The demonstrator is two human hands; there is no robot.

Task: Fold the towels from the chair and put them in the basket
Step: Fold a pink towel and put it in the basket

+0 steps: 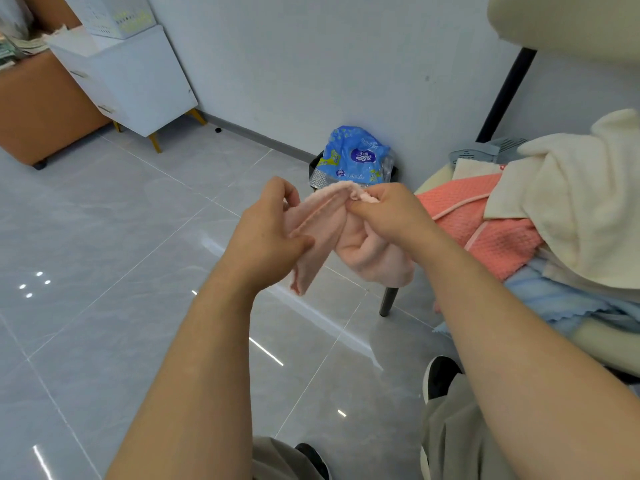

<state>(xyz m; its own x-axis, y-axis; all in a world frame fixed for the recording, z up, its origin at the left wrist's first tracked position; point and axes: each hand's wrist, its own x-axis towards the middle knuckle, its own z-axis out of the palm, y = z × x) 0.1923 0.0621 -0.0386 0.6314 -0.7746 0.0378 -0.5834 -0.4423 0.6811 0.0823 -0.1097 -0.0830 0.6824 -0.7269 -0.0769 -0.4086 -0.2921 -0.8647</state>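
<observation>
- You stand over a glossy grey tiled floor [121, 237] that meets a pale grey wall [311, 64]. A white cabinet [138, 74] on yellow legs sits at the far left.
- A black bin [314, 165] stands against the wall, with a blue plastic packet [356, 154] stuffed in its top.
- You hold one pink towel [374, 258] in the air in front of you, just left of the chair [437, 177].
- Your left hand [266, 230] grips the towel's hemmed edge between thumb and curled fingers. Your right hand [391, 216] pinches its top corner, and the rest hangs bunched below.
- Three towels lie heaped on the chair seat: a cream towel [581, 209] on top, a coral waffle towel [485, 216] under it and a light blue towel [554, 296] lowest.
- A pale strip behind the coral one may be a fourth; you cannot tell.
- The chair runs off the right edge, and the pile hides most of its seat.
- Two dark shoes show below, both partly cut off.
</observation>
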